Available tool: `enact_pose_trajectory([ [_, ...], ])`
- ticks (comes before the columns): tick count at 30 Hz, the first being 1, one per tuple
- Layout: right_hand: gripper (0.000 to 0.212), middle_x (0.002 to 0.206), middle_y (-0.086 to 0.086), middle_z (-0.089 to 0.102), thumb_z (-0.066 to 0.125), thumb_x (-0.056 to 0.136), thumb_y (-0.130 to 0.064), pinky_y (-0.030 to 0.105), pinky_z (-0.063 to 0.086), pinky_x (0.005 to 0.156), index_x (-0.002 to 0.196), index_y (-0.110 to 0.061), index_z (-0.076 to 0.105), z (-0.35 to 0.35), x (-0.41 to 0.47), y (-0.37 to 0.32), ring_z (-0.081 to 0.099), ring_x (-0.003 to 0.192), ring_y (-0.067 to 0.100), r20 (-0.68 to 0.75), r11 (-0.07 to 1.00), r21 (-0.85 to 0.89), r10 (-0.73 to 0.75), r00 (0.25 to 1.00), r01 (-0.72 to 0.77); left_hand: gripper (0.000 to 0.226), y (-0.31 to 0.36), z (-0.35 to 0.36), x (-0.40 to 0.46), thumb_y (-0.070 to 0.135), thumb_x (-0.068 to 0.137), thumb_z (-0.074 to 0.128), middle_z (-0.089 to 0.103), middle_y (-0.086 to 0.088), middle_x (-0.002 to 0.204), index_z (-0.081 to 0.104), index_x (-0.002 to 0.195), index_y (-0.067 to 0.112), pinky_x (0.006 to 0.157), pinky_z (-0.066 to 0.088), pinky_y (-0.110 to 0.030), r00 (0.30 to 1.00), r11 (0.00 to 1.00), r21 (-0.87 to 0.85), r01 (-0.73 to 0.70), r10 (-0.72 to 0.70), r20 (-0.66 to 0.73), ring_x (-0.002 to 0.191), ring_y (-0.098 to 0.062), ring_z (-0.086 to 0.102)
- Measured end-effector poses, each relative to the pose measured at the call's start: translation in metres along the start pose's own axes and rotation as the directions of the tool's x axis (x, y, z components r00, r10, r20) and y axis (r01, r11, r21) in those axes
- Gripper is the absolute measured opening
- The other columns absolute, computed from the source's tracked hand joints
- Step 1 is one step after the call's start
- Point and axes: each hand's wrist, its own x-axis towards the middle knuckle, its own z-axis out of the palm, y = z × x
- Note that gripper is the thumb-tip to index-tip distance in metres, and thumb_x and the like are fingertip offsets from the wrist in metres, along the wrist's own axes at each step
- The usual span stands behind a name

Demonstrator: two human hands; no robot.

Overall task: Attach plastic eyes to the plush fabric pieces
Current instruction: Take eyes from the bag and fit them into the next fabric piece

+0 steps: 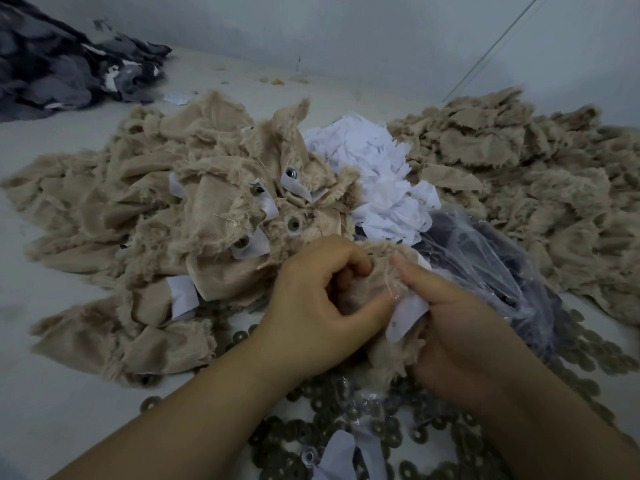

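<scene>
Both hands hold one beige plush fabric piece (393, 344) low in the middle of the view. My left hand (311, 306) grips its upper left part with curled fingers. My right hand (453, 327) pinches its right side, thumb pressed on the fur beside a white backing patch (407, 315). Whatever sits between the fingers is hidden. A heap of beige plush pieces (173, 216) with fitted eye backs and washers (293, 223) lies just beyond. Loose round washers (388, 427) cover the surface under my wrists.
A second heap of beige plush pieces (519, 168) lies at the right. White fabric scraps (374, 168) sit in the middle, beside a clear plastic bag (485, 265) holding dark parts. Dark grey fabric (62, 71) is piled at the far left. A wall rises behind.
</scene>
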Motion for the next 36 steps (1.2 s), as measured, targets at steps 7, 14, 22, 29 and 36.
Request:
enact_pose_trajectory([
  [7, 0.049, 0.122, 0.03, 0.065, 0.057, 0.087, -0.031, 0.055, 0.051, 0.101, 0.122, 0.003, 0.065, -0.0004, 0.004, 0.0064, 0.062, 0.117, 0.046, -0.096, 0.96, -0.17, -0.24, 0.966, 0.222, 0.023, -0.0066, 0.0036, 0.0021, 0.023, 0.09, 0.064, 0.061, 0.0, 0.066, 0.067, 0.075, 0.006, 0.059, 0.046, -0.022, 0.992, 0.992, -0.058, 0.116, -0.119, -0.053, 0.062, -0.01, 0.057],
  [14, 0.043, 0.11, 0.019, 0.074, 0.063, 0.08, -0.03, 0.036, 0.062, 0.074, 0.113, -0.004, 0.072, -0.0005, 0.0028, 0.0044, 0.074, 0.096, 0.029, -0.101, 0.945, -0.172, -0.299, 0.949, 0.279, 0.025, -0.0051, 0.0019, 0.0043, 0.02, 0.091, 0.062, 0.058, -0.006, 0.06, 0.063, 0.069, 0.008, 0.052, 0.046, -0.028, 0.955, 0.936, -0.22, 0.276, -0.292, -0.042, 0.054, -0.014, 0.053],
  [22, 0.045, 0.11, 0.021, 0.074, 0.063, 0.081, -0.029, 0.037, 0.062, 0.076, 0.116, -0.002, 0.07, 0.0008, 0.0017, 0.0059, 0.074, 0.097, 0.031, -0.07, 0.95, -0.137, -0.292, 0.954, 0.281, 0.024, -0.0018, 0.0044, 0.0014, 0.017, 0.088, 0.063, 0.064, -0.013, 0.065, 0.068, 0.074, -0.002, 0.055, 0.051, -0.033, 0.978, 0.951, -0.232, 0.203, -0.207, 0.008, 0.06, -0.024, 0.059],
  [29, 0.038, 0.104, 0.019, 0.075, 0.06, 0.088, -0.033, 0.038, 0.062, 0.074, 0.107, -0.003, 0.076, -0.0021, 0.0035, 0.0061, 0.075, 0.091, 0.028, -0.045, 0.991, 0.047, -0.126, 0.991, 0.128, 0.038, -0.0035, 0.0025, 0.0044, 0.015, 0.084, 0.058, 0.046, -0.027, 0.053, 0.05, 0.055, -0.009, 0.044, 0.034, -0.033, 0.939, 0.874, -0.349, 0.339, -0.337, 0.07, 0.045, -0.029, 0.039],
  [36, 0.026, 0.082, 0.016, 0.076, 0.064, 0.081, -0.026, 0.031, 0.061, 0.066, 0.088, -0.005, 0.078, -0.0045, 0.0054, 0.011, 0.075, 0.073, 0.02, -0.065, 0.957, -0.139, -0.264, 0.962, 0.253, 0.043, -0.0028, 0.0059, 0.0027, 0.027, 0.09, 0.061, 0.05, -0.023, 0.061, 0.057, 0.07, -0.011, 0.049, 0.04, -0.036, 0.956, 0.9, -0.326, 0.289, -0.288, 0.051, 0.053, -0.029, 0.043],
])
